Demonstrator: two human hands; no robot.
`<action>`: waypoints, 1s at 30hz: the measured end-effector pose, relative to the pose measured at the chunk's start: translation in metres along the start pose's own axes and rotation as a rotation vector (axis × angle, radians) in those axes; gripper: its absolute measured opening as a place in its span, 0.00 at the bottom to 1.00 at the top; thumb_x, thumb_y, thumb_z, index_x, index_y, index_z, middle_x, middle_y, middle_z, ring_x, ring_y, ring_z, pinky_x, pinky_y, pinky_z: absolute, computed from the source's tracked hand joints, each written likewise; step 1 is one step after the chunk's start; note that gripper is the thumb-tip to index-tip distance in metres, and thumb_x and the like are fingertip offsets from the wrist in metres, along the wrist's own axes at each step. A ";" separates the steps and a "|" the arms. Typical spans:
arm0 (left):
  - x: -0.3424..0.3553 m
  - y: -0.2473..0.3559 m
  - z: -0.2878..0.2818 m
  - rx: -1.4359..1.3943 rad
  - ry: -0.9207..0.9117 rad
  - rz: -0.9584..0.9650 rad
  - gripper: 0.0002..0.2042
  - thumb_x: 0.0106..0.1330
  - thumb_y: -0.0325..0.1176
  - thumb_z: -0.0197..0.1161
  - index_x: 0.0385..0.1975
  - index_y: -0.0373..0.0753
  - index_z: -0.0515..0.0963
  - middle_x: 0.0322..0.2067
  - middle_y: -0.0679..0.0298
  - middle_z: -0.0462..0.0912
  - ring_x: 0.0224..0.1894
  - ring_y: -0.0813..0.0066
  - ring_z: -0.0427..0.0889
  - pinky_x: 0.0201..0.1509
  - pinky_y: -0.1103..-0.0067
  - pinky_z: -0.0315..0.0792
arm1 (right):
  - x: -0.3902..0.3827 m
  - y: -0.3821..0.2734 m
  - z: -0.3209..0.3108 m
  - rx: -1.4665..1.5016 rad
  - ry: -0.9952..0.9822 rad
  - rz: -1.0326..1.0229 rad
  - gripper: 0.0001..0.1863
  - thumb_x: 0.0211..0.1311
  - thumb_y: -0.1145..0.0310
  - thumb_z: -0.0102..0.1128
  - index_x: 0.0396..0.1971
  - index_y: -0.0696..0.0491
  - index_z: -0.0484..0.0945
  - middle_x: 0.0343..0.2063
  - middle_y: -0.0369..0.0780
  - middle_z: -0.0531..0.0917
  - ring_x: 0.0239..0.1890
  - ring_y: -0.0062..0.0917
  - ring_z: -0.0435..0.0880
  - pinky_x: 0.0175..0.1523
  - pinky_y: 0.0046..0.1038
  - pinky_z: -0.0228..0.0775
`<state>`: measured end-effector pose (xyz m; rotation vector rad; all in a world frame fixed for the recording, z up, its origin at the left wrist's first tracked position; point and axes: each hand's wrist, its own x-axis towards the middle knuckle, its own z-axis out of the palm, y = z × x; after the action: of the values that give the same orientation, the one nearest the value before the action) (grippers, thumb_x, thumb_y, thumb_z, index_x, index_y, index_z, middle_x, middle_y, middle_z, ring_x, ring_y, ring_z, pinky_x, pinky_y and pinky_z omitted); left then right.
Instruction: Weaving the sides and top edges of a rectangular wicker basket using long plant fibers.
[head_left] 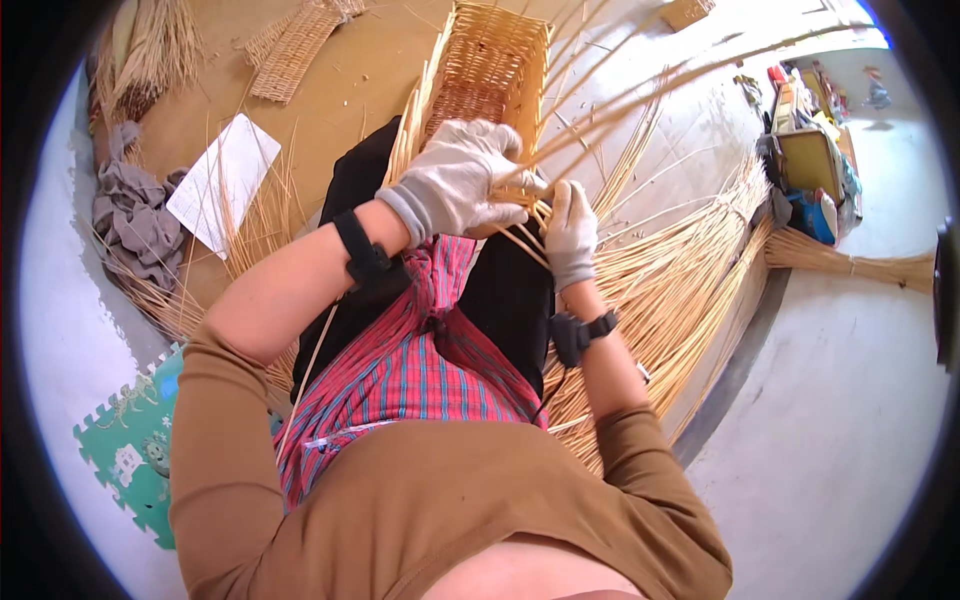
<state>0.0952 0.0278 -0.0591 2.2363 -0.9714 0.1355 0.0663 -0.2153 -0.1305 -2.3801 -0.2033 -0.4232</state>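
A long rectangular wicker basket leans away from me between my knees, its near end at my hands. My left hand, in a pale work glove, is closed round the basket's near corner. Long loose willow rods fan out from that corner toward the upper right. Just right of it, my gloved right hand pinches at a thin willow rod beside the weave. Its fingertips are pressed together, and exactly how the rod runs between them is partly hidden.
A big spread of willow rods lies to my right, with a tied bundle farther off. To the left are white paper, grey cloth and a green foam mat. Woven panels lie at the far left.
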 end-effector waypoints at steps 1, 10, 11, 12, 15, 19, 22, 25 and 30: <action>-0.001 -0.005 -0.001 0.041 0.080 0.055 0.23 0.56 0.51 0.75 0.51 0.52 0.88 0.60 0.56 0.79 0.62 0.55 0.76 0.68 0.63 0.66 | 0.009 -0.018 -0.013 0.075 -0.168 0.269 0.14 0.79 0.60 0.50 0.36 0.52 0.79 0.29 0.48 0.85 0.36 0.49 0.84 0.40 0.44 0.75; 0.009 -0.029 -0.009 -0.572 -0.466 0.014 0.50 0.51 0.30 0.77 0.76 0.38 0.57 0.74 0.48 0.63 0.80 0.54 0.54 0.81 0.68 0.56 | 0.117 -0.152 -0.132 0.834 -0.979 0.038 0.19 0.74 0.76 0.56 0.62 0.60 0.78 0.26 0.34 0.83 0.29 0.18 0.82 0.41 0.21 0.75; 0.010 -0.029 -0.006 -0.573 -0.457 0.012 0.50 0.51 0.30 0.77 0.76 0.38 0.57 0.74 0.48 0.63 0.80 0.54 0.54 0.81 0.68 0.56 | 0.126 -0.150 -0.136 0.954 -1.164 0.017 0.19 0.73 0.77 0.57 0.62 0.60 0.77 0.28 0.35 0.83 0.31 0.18 0.82 0.42 0.21 0.75; 0.006 -0.028 -0.005 -0.643 -0.476 -0.085 0.44 0.52 0.31 0.77 0.72 0.37 0.62 0.74 0.47 0.63 0.79 0.53 0.56 0.79 0.69 0.58 | 0.124 -0.149 -0.141 0.793 -1.168 -0.025 0.17 0.72 0.77 0.59 0.58 0.60 0.79 0.29 0.35 0.83 0.33 0.19 0.83 0.43 0.22 0.76; 0.005 -0.026 -0.003 -0.419 -0.353 0.068 0.25 0.57 0.32 0.75 0.53 0.34 0.75 0.74 0.44 0.62 0.76 0.50 0.63 0.73 0.70 0.66 | 0.110 -0.130 -0.146 0.758 -1.216 -0.262 0.06 0.64 0.76 0.69 0.40 0.55 0.84 0.37 0.37 0.86 0.42 0.27 0.85 0.49 0.31 0.78; 0.000 -0.032 -0.003 -0.498 -0.361 0.039 0.14 0.59 0.31 0.74 0.39 0.34 0.77 0.75 0.41 0.59 0.76 0.49 0.63 0.71 0.71 0.68 | 0.052 -0.149 -0.140 0.152 -1.366 -0.693 0.04 0.55 0.76 0.66 0.29 0.49 0.84 0.35 0.36 0.84 0.41 0.33 0.83 0.50 0.39 0.76; -0.006 -0.037 0.013 -0.569 -0.291 0.030 0.13 0.60 0.31 0.74 0.38 0.33 0.78 0.75 0.44 0.61 0.79 0.54 0.59 0.74 0.71 0.66 | 0.066 -0.091 -0.149 0.724 -0.651 0.122 0.08 0.54 0.83 0.57 0.27 0.52 0.78 0.34 0.37 0.82 0.38 0.26 0.80 0.48 0.30 0.75; 0.000 -0.032 0.001 -0.517 -0.274 0.038 0.13 0.60 0.30 0.74 0.39 0.33 0.79 0.77 0.46 0.59 0.79 0.55 0.58 0.75 0.70 0.64 | 0.081 -0.043 -0.131 0.643 -0.395 0.326 0.11 0.66 0.88 0.54 0.33 0.54 0.78 0.43 0.41 0.86 0.44 0.26 0.84 0.54 0.29 0.78; 0.005 -0.022 -0.004 -0.533 -0.347 -0.026 0.16 0.58 0.26 0.74 0.44 0.31 0.79 0.78 0.50 0.57 0.78 0.56 0.59 0.76 0.71 0.64 | 0.075 -0.075 -0.122 0.981 -0.530 0.153 0.05 0.74 0.82 0.54 0.43 0.58 0.79 0.49 0.45 0.86 0.53 0.32 0.86 0.62 0.33 0.77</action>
<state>0.1146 0.0383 -0.0663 1.8014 -1.0110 -0.4855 0.0866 -0.2392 0.0281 -1.4636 -0.3628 0.3416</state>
